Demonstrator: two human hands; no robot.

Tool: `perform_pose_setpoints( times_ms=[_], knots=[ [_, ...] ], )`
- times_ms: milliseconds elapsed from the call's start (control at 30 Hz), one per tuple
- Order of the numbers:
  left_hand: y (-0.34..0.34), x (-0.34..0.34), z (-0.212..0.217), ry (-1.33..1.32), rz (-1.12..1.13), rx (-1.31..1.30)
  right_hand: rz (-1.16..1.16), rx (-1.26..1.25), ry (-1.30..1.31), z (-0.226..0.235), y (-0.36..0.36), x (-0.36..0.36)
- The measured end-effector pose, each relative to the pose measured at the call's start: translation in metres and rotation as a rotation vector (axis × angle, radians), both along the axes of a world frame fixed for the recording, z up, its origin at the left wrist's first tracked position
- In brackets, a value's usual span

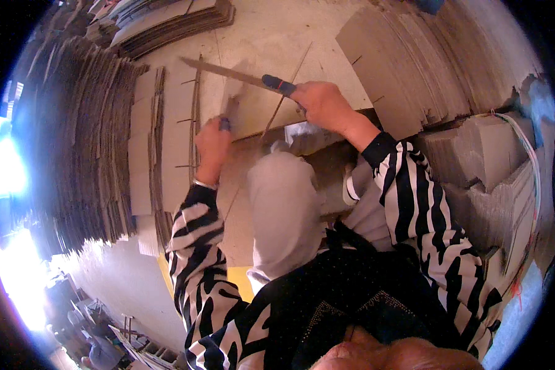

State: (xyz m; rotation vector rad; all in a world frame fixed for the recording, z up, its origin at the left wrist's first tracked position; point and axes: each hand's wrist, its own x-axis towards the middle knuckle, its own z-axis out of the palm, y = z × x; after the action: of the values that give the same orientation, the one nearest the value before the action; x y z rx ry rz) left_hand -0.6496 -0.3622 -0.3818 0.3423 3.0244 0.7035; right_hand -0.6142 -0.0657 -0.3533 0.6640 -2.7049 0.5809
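My right hand point(327, 105) is closed round the dark handle of a long knife point(228, 72), which has a red band near its grip. Its narrow blade points to the far left, above a pale board point(259, 37). Lower and to the left, my left hand point(213, 145) is closed on the dark handle of a second tool point(234, 92). That tool's flat, blade-like part is smeared by motion, so its exact kind cannot be made out. The two blades come close or cross in view; whether they touch, I cannot tell.
Tall stacks of flat cardboard point(74, 142) stand at the left, with slotted cardboard sheets point(176, 135) beside them. More cardboard piles point(407, 68) rise at the right, and another stack point(172, 28) lies at the far left. A thin strip point(302, 61) crosses the board.
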Motion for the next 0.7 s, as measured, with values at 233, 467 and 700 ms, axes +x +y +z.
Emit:
perform_pose_setpoints(
  times_ms=[233,467,700],
  knots=[
    [0.027,-0.030,-0.034,-0.250,0.134,0.772,-0.086,0.123,-0.041,-0.007,0.016,0.005],
    [0.035,-0.037,-0.005,-0.309,0.117,0.931,-0.123,0.211,-0.233,-0.010,0.024,-0.003],
    [0.017,-0.012,0.070,-0.260,-0.085,0.646,-0.328,0.110,-0.165,-0.006,0.049,-0.064]
  ],
)
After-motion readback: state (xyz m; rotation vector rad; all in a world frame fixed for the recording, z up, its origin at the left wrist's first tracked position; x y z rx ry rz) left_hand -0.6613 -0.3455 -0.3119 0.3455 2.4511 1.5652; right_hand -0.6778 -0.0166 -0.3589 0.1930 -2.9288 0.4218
